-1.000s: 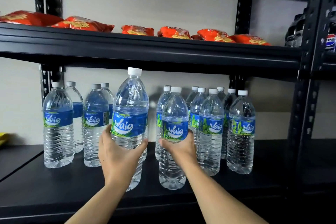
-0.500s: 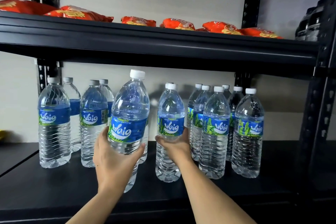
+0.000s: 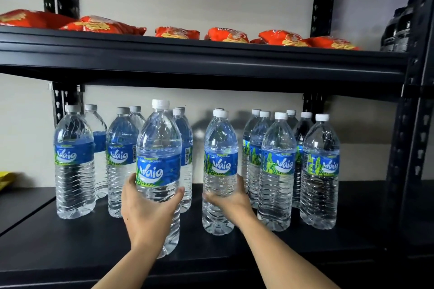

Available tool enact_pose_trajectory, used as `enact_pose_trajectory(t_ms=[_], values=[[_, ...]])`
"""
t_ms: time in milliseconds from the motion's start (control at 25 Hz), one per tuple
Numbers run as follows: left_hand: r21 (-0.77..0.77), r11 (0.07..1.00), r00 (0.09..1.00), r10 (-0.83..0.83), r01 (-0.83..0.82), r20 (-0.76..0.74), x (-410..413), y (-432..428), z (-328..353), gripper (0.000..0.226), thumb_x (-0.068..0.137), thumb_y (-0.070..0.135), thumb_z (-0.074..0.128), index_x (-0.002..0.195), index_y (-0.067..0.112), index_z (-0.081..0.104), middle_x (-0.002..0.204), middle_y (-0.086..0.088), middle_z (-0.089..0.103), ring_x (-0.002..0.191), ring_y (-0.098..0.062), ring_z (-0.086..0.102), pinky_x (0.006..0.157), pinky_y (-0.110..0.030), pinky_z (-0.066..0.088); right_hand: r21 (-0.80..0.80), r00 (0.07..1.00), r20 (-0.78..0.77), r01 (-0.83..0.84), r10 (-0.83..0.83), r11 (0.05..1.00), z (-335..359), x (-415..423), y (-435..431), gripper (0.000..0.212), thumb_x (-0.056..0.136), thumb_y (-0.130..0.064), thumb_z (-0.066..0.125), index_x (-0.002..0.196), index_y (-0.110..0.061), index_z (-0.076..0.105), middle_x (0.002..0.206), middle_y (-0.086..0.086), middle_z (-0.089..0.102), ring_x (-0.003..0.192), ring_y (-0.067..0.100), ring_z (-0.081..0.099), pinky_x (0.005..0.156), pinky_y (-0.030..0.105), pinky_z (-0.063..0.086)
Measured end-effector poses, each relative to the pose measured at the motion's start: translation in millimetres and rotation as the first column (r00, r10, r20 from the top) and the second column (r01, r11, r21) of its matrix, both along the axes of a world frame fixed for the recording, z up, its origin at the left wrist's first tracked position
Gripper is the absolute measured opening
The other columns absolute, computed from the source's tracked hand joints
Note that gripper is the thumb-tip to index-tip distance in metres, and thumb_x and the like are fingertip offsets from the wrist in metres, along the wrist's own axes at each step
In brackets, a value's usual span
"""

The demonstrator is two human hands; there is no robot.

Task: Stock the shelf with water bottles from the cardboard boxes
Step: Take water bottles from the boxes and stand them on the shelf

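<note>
My left hand [image 3: 146, 212] grips a clear water bottle with a blue label [image 3: 159, 148], upright at the front of the black shelf [image 3: 58, 241]. My right hand [image 3: 231, 204] holds a second bottle [image 3: 220, 148] low on its body, and that bottle's base rests on the shelf board. To the left stand several shelved bottles [image 3: 74, 162]. A tighter group of several bottles [image 3: 320, 171] stands to the right, close to my right hand. No cardboard box is in view.
The upper shelf board [image 3: 211, 58] hangs just above the bottle caps and carries several red snack bags [image 3: 101, 26]. Black uprights [image 3: 413, 148] bound the right side, with dark bottles [image 3: 397, 28] behind them. A yellow object [image 3: 5, 178] lies at far left.
The right-hand bottle has moved deeper onto the shelf and settled beside the right group. The left-hand bottle has been straightened and brought down towards the shelf front.
</note>
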State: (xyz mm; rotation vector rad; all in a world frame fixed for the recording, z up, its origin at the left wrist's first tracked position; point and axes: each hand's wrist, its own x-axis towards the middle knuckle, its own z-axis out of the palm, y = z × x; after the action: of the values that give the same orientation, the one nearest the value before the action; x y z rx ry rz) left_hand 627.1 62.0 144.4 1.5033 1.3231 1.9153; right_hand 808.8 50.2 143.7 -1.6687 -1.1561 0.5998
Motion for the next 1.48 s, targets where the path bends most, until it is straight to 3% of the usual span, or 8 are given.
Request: enact_pose_trajectory(t_ms=[120,240,320,480,640,1080,1280,1480], values=[[-0.018,1.0,1.0,0.0,0.0,0.0,3.0,0.9,-1.7,0.093,0.059,0.031,0.093,0.136,0.009,0.045,0.125,-0.009,0.055,0.123,-0.026,0.048,0.105,-0.036,0.035,-0.112,0.98,0.192,-0.036,0.057,0.993,-33.4,12.7,-8.8,0.081,0.072,-0.065,0.072,0.136,-0.025,0.044,0.135,-0.001,0.058,0.111,0.015,0.058,0.096,0.027,0.045],[-0.045,0.999,1.0,0.001,-0.002,-0.017,7.5,2.1,-5.5,0.097,0.06,0.033,0.092,0.14,0.009,0.042,0.131,-0.01,0.053,0.126,-0.026,0.044,0.108,-0.037,0.034,-0.282,0.827,0.542,0.01,0.15,0.959,-59.1,23.8,-11.4,0.101,0.065,-0.086,0.051,0.141,-0.021,0.044,0.144,0.004,0.05,0.133,0.022,0.046,0.109,0.035,0.037],[-0.047,0.999,0.999,-0.01,0.008,-0.039,10.7,5.6,-8.6,0.099,0.06,0.035,0.092,0.14,0.009,0.041,0.132,-0.009,0.053,0.127,-0.025,0.046,0.108,-0.036,0.034,-0.3,0.78,0.608,0.053,0.148,0.953,-63.6,27.9,-8.6,0.113,0.066,-0.091,0.041,0.149,-0.015,0.035,0.153,0.008,0.038,0.142,0.025,0.033,0.116,0.037,0.028],[-0.016,0.999,0.998,-0.041,0.04,-0.041,16.5,11.6,0.6,0.096,0.063,0.034,0.09,0.141,0.01,0.041,0.133,-0.007,0.051,0.125,-0.021,0.044,0.096,-0.02,0.027,-0.337,0.747,0.638,0.051,0.188,0.94,-64.8,30.5,-3.1,0.121,0.067,-0.094,0.034,0.154,-0.011,0.024,0.159,0.007,0.027,0.147,0.023,0.024,0.119,0.041,0.02],[0.013,0.998,0.998,-0.056,0.057,-0.038,23.1,24.0,15.9,0.093,0.065,0.035,0.089,0.14,0.014,0.039,0.133,-0.004,0.048,0.126,-0.019,0.04,0.096,-0.022,0.025,-0.336,0.741,0.643,0.049,0.191,0.941,-75.1,35.6,9.9,0.136,0.045,-0.107,0.02,0.153,-0.024,0.028,0.157,0.0,0.032,0.145,0.019,0.025,0.118,0.041,0.021],[-0.066,0.997,0.997,-0.041,0.036,-0.064,27.0,55.1,-17.4,0.097,0.064,0.034,0.09,0.142,0.011,0.036,0.138,-0.006,0.045,0.129,-0.021,0.041,0.106,-0.027,0.03,-0.366,0.718,0.666,0.077,0.203,0.927,-79.7,43.2,15.6,0.143,0.044,-0.106,0.02,0.156,-0.017,0.019,0.161,0.004,0.021,0.148,0.022,0.018,0.12,0.041,0.018],[-0.137,0.962,0.941,-0.263,0.238,-0.212,5.9,60.7,-43.0,0.118,0.061,0.037,0.091,0.151,0.015,0.018,0.141,0.004,0.031,0.139,-0.015,0.028,0.115,-0.027,0.02,-0.348,0.737,0.641,0.031,0.214,0.937,-75.3,49.2,16.8,0.123,0.049,-0.101,0.039,0.147,-0.028,0.035,0.149,0.002,0.038,0.14,0.022,0.032,0.115,0.039,0.028],[-0.417,0.801,0.844,-0.52,0.429,-0.13,-22.8,67.5,-65.3,0.083,0.061,0.035,0.093,0.126,0.029,0.042,0.117,0.009,0.065,0.109,-0.009,0.063,0.099,-0.029,0.048,-0.308,0.753,0.63,0.022,0.187,0.951,-74.2,50.2,17.1,0.124,0.043,-0.104,0.039,0.143,-0.031,0.04,0.146,-0.005,0.043,0.137,0.018,0.038,0.111,0.039,0.034]])
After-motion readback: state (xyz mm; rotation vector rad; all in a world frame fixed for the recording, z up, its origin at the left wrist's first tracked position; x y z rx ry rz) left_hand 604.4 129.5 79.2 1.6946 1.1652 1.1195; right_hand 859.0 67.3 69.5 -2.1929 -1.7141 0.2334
